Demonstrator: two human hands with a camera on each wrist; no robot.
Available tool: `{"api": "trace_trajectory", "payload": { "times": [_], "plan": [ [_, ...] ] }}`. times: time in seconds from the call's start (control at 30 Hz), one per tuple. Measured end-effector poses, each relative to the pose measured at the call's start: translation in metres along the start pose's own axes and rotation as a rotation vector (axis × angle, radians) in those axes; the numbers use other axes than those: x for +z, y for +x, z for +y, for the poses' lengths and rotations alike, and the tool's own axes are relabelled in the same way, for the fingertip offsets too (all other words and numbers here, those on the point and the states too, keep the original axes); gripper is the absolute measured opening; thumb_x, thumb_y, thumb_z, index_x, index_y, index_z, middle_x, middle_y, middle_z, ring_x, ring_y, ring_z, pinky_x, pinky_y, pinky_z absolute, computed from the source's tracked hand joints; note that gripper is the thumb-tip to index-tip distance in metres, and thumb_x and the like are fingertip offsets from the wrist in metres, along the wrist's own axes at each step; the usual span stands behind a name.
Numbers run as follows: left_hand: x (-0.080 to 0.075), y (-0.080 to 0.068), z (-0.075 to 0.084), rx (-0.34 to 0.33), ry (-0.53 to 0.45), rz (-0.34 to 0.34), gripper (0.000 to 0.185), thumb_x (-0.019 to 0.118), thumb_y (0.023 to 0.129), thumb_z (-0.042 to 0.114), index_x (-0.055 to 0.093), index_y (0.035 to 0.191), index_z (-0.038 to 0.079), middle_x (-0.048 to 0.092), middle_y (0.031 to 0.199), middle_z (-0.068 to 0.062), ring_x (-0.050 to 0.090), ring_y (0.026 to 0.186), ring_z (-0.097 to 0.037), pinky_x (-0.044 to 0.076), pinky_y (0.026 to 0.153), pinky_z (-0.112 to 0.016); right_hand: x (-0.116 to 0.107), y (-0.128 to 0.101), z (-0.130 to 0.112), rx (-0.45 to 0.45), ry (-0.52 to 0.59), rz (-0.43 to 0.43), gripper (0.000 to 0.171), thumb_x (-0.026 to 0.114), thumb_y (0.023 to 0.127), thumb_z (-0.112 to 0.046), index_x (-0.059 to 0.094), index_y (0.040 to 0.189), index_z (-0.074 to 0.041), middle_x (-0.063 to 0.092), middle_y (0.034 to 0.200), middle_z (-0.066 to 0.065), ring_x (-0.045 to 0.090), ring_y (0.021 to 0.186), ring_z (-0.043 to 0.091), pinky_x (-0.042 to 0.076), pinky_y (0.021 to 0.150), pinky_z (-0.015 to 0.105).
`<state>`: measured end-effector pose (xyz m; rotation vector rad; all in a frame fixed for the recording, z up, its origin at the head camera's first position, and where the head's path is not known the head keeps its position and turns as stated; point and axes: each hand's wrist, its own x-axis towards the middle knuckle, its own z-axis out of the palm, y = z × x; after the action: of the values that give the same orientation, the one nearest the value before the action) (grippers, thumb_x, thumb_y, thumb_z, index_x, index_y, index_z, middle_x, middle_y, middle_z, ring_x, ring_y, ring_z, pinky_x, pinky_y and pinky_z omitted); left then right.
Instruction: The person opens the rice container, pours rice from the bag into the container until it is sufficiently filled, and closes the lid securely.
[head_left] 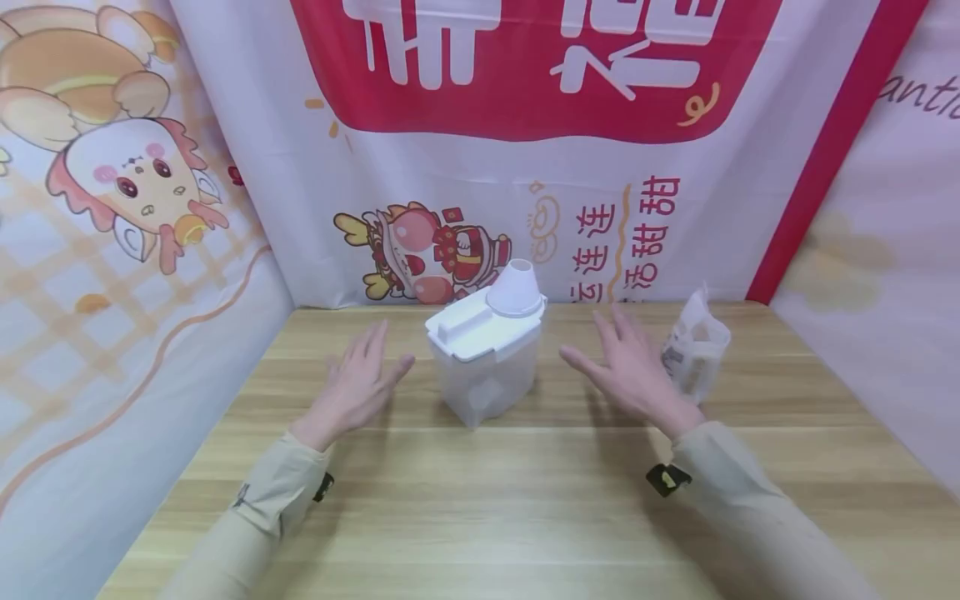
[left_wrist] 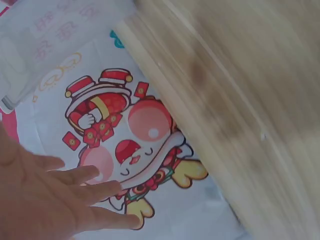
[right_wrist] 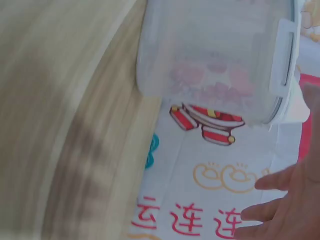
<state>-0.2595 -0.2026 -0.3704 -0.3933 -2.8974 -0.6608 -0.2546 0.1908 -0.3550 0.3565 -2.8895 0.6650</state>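
Evidently, my left hand (head_left: pixel 356 383) and right hand (head_left: pixel 633 375), both spread and empty, flanked plastic container (head_left: pixel 491 375); bag (head_left: pixel 703 367) stood beside right.

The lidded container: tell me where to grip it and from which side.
I'd take the container by its opposite sides, just below the lid: left hand from the left, right hand from the right. It stands upright with both flanks free, and below the lid it looks broad. The cone on top tapers, so it seems a poorer hold.
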Motion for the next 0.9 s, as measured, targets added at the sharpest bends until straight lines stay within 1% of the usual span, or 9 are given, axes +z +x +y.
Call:
{"api": "trace_trajectory", "payload": {
  "times": [0.1,0.23,0.37,0.47,0.53,0.6,0.67,0.77,0.9],
  "plan": [
    [0.000,0.002,0.002,0.010,-0.120,0.039,0.081,0.021,0.102,0.061,0.007,0.157,0.004,0.010,0.160,-0.021,0.011,0.145,-0.042,0.003,0.113,-0.064,0.003,0.001,-0.006,0.010,0.130,0.002,0.094,0.033,0.094,-0.072,0.013,0.157,-0.005,0.003,0.161,0.022,0.006,0.145,0.042,0.008,0.113,0.064],
    [-0.001,0.006,0.010,0.026,-0.298,0.091,0.075,0.018,0.104,0.056,0.019,0.155,0.002,0.019,0.159,-0.020,0.018,0.144,-0.037,0.013,0.117,-0.055,0.003,0.001,-0.016,0.078,0.295,-0.009,0.093,0.032,0.095,-0.071,0.018,0.155,-0.002,0.015,0.159,0.023,0.013,0.144,0.042,0.010,0.114,0.061],
    [-0.001,0.014,0.020,0.009,-0.504,0.116,0.072,0.017,0.105,0.054,0.032,0.151,0.002,0.036,0.152,-0.018,0.038,0.137,-0.034,0.028,0.113,-0.052,0.002,0.001,-0.026,0.190,0.514,-0.042,0.096,0.037,0.093,-0.073,0.021,0.154,0.000,0.022,0.157,0.023,0.021,0.143,0.041,0.017,0.115,0.058],
    [0.001,0.021,0.025,-0.019,-0.702,0.083,0.076,0.017,0.103,0.058,0.033,0.150,0.001,0.041,0.149,-0.020,0.045,0.131,-0.036,0.036,0.109,-0.050,0.002,0.000,-0.034,0.276,0.744,-0.061,0.091,0.045,0.094,-0.066,0.026,0.152,0.001,0.028,0.155,0.022,0.029,0.139,0.039,0.028,0.112,0.054],
    [0.001,0.025,0.027,-0.041,-0.824,0.046,0.078,0.017,0.102,0.060,0.031,0.151,0.000,0.039,0.149,-0.021,0.044,0.131,-0.037,0.037,0.109,-0.050,0.003,0.000,-0.041,0.321,0.912,-0.059,0.083,0.051,0.097,-0.057,0.028,0.150,0.003,0.029,0.153,0.022,0.030,0.138,0.039,0.033,0.110,0.053],
    [0.002,0.027,0.028,-0.067,-0.908,0.007,0.082,0.018,0.101,0.062,0.028,0.152,0.000,0.037,0.151,-0.022,0.043,0.132,-0.038,0.036,0.109,-0.049,0.004,0.000,-0.047,0.354,1.059,-0.056,0.078,0.054,0.099,-0.048,0.027,0.150,0.004,0.027,0.153,0.024,0.030,0.137,0.040,0.036,0.108,0.052],
    [0.003,0.029,0.029,-0.088,-0.968,-0.020,0.081,0.019,0.102,0.061,0.027,0.152,-0.002,0.036,0.151,-0.024,0.043,0.132,-0.038,0.035,0.110,-0.049,0.005,-0.001,-0.053,0.386,1.187,-0.050,0.078,0.056,0.099,-0.040,0.020,0.151,0.006,0.022,0.154,0.027,0.027,0.139,0.041,0.035,0.109,0.051],
    [0.006,0.032,0.032,-0.121,-1.012,-0.042,0.078,0.020,0.103,0.059,0.029,0.151,-0.002,0.037,0.150,-0.024,0.044,0.131,-0.038,0.038,0.109,-0.047,0.005,-0.003,-0.060,0.436,1.318,-0.056,0.083,0.058,0.099,-0.036,0.009,0.154,0.004,0.013,0.155,0.031,0.024,0.140,0.043,0.035,0.110,0.049],
    [0.011,0.036,0.037,-0.158,-1.082,-0.073,0.075,0.024,0.104,0.056,0.030,0.151,-0.002,0.039,0.148,-0.026,0.046,0.129,-0.038,0.041,0.106,-0.047,0.003,-0.003,-0.068,0.473,1.455,-0.074,0.074,0.057,0.099,-0.031,0.018,0.154,-0.002,0.011,0.156,0.031,0.023,0.140,0.044,0.036,0.109,0.051]
  ]
}}
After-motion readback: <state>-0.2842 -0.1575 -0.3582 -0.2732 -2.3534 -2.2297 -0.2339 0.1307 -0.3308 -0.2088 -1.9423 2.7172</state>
